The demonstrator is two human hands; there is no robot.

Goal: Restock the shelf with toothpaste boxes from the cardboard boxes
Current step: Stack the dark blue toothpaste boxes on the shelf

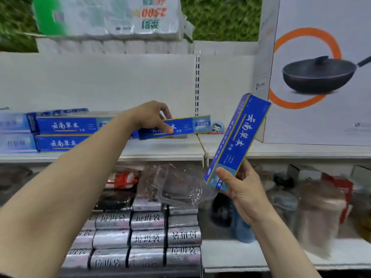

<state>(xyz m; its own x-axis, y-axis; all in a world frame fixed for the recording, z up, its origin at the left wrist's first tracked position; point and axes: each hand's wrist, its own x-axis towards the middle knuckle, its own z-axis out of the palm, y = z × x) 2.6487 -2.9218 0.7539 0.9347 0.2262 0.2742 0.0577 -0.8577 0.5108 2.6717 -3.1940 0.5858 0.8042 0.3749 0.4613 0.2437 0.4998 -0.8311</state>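
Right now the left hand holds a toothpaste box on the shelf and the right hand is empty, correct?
No: the head view shows the right hand gripping a second toothpaste box. The left hand holds the first box on the shelf.

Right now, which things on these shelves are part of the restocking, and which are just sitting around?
Job: left hand pinching the shelved toothpaste box; right hand holding the tilted toothpaste box; stacked toothpaste boxes at left; shelf.
Bystanders: wok carton, tissue packs above, silver bag rolls below, cartoon tag.
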